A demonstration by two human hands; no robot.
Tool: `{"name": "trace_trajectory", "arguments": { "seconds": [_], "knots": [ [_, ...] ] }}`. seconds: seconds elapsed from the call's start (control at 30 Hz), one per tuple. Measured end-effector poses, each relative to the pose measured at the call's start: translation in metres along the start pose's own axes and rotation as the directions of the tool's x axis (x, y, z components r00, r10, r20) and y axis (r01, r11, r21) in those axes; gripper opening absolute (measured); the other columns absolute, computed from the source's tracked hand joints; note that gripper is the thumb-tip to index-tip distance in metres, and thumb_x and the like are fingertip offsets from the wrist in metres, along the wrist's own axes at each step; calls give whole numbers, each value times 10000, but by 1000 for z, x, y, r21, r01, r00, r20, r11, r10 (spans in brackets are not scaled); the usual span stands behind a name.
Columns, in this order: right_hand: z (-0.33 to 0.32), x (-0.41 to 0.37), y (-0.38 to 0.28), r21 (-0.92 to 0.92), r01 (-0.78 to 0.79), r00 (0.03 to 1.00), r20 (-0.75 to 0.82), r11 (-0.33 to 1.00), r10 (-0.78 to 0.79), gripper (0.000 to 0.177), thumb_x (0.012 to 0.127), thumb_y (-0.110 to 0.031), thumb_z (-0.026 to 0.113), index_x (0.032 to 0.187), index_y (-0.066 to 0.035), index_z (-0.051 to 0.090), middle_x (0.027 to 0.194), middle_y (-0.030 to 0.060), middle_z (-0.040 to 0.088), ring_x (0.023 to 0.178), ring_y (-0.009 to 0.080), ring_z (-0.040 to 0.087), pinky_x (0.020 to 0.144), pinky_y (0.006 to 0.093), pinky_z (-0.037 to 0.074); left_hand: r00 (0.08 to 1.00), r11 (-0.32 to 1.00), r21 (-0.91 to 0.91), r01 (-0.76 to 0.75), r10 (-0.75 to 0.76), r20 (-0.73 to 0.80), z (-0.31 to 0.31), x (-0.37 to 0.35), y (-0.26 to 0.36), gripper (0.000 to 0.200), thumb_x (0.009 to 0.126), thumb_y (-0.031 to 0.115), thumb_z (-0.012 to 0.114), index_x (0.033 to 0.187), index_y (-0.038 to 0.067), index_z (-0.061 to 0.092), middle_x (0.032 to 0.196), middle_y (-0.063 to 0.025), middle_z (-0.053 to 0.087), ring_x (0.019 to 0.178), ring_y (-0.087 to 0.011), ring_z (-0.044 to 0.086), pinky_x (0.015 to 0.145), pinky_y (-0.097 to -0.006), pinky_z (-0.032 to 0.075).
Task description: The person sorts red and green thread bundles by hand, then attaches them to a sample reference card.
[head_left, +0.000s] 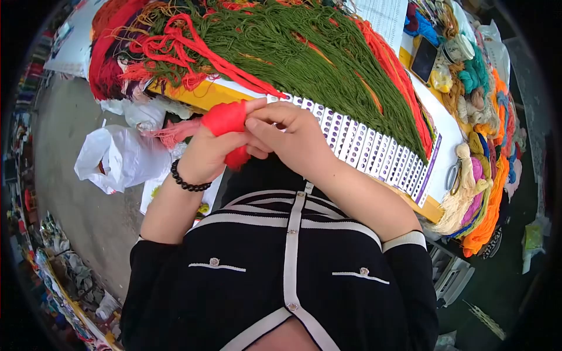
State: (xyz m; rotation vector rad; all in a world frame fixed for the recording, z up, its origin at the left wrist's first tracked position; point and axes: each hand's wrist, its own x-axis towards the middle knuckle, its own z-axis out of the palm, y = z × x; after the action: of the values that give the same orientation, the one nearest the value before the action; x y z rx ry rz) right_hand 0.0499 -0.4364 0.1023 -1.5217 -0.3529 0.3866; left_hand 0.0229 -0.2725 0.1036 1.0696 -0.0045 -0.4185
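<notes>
A bundle of bright red yarn (pixel 225 119) is looped over my left hand (pixel 209 151), whose fingers are curled around it. A paler, frayed end of it hangs off to the left. My right hand (pixel 300 137) meets the left one at the fingertips, thumb and fingers pinched together; what lies between them is too small to make out. Just beyond my hands stands a row of white cards with punched holes (pixel 351 137). Long green yarn strands (pixel 304 58) fan out from the cards across the table, with red yarn strands (pixel 219 61) lying over them.
On the table's right lie a phone (pixel 424 59), a paper cup (pixel 458 49), scissors (pixel 452 175) and several yarn skeins (pixel 497 199). White plastic bags (pixel 120 155) sit at the left by the table edge (pixel 181 96). A printed sheet (pixel 380 20) lies at the back.
</notes>
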Motion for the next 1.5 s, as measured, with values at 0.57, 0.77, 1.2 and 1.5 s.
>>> {"name": "trace_trajectory", "arguments": {
  "seconds": [0.57, 0.77, 1.2, 1.5],
  "knots": [
    [-5, -18, -6, 367, -183, 974, -58, 912, 219, 107, 882, -57, 562, 939, 17, 615, 900, 63, 634, 815, 117, 607, 756, 226, 481, 993, 993, -105, -59, 48, -109, 6, -6, -9, 328, 851, 3, 509, 1177, -22, 529, 1079, -144, 611, 871, -180, 635, 606, -286, 545],
    [-9, -17, -6, 363, -218, 968, -36, 906, 247, 108, 880, -61, 566, 920, 25, 619, 845, 66, 639, 801, 113, 609, 752, 223, 478, 987, 997, -1, -81, 80, -142, 13, -4, -7, 256, 860, 44, 544, 1106, -22, 573, 982, -115, 638, 825, -161, 637, 560, -252, 530],
    [-9, -16, -7, 415, -229, 963, -38, 880, 269, 95, 874, -71, 563, 890, 12, 606, 830, 44, 618, 787, 97, 586, 738, 221, 459, 943, 986, 48, -158, 165, -289, 20, 2, -25, 180, 902, 126, 539, 1014, -8, 582, 893, -75, 630, 748, -139, 618, 544, -249, 521],
    [-9, -14, 5, 510, -243, 941, -81, 825, 327, 92, 865, -80, 562, 880, 2, 603, 813, 48, 625, 767, 120, 595, 757, 254, 462, 947, 985, 38, -170, 173, -269, 23, 4, -24, 189, 934, 118, 468, 1008, -17, 578, 942, -99, 630, 816, -172, 622, 611, -283, 542]
  ]
}}
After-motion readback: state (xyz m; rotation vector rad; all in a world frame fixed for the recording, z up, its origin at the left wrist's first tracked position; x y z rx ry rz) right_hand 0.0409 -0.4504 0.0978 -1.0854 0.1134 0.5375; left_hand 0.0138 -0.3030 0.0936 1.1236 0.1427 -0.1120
